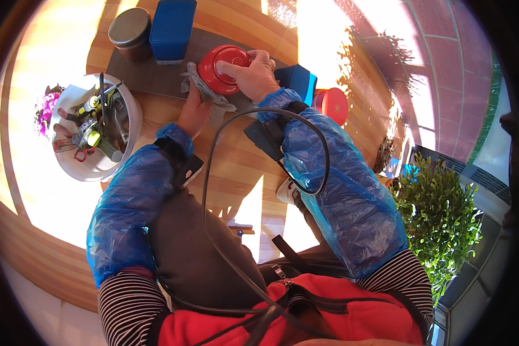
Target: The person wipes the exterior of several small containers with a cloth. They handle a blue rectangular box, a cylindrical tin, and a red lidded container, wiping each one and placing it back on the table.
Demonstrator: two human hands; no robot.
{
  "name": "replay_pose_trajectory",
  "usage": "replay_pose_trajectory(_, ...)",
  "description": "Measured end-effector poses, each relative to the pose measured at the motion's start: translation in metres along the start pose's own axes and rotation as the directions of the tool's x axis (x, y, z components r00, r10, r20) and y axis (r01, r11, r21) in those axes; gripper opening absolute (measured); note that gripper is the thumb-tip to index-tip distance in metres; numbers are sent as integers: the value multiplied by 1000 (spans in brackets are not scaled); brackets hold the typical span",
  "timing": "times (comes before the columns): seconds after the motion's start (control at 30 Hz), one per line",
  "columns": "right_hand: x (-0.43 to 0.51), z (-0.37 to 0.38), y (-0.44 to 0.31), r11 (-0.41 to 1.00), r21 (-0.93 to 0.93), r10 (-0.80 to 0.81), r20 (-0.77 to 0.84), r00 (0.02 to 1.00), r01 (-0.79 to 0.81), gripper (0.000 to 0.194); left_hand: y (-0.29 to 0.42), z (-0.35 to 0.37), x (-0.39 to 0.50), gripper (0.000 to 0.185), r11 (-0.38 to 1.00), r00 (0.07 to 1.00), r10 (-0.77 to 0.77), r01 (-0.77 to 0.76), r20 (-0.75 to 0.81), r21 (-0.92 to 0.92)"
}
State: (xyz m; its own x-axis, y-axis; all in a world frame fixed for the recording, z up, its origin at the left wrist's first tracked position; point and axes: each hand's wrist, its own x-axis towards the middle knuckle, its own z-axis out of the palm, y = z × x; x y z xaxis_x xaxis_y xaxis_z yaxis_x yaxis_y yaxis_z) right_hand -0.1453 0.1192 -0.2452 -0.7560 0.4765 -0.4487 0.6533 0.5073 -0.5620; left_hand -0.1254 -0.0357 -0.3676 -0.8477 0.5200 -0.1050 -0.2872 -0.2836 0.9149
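A glossy red bowl (214, 77) is tilted with its ringed underside facing up toward me. My right hand (259, 78) grips it at the right side, the thumb lying across the base. My left hand (194, 113) holds a crumpled grey cloth (214, 98) against the bowl's lower left edge; part of the cloth hangs below. Both are above a dark mat (129, 73) on a wood-grain surface (225, 160). Close to my right wrist lie a blue box (298, 82) and a red round tin (332, 106).
On the mat's far left stand a lidded canister (130, 32) and a taller blue box (172, 32). A white bucket (132, 125) of mixed tools sits at left, beside pink flowers (47, 108). A leafy plant (437, 216) grows at right. A black cable (205, 186) loops between my arms.
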Motion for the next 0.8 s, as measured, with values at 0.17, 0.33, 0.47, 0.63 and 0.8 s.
replay_pose_trajectory(0.17,24,6,7,976,45,-214,81,973,211,93,32,-15,25,95,914,986,-153,169,-72,370)
replay_pose_trajectory(0.33,22,11,9,973,109,-211,52,976,204,92,9,-4,22,100,953,999,15,-25,34,303)
replay_pose_trajectory(0.47,7,23,-1,997,65,-32,-103,994,39,90,-17,17,13,110,713,918,388,-353,78,606)
replay_pose_trajectory(0.63,4,27,-2,913,342,293,-162,942,-225,103,-19,50,22,112,671,921,387,-313,42,672)
replay_pose_trajectory(0.8,16,15,-4,896,254,390,-55,919,-365,108,-11,37,32,106,623,929,367,-287,52,728)
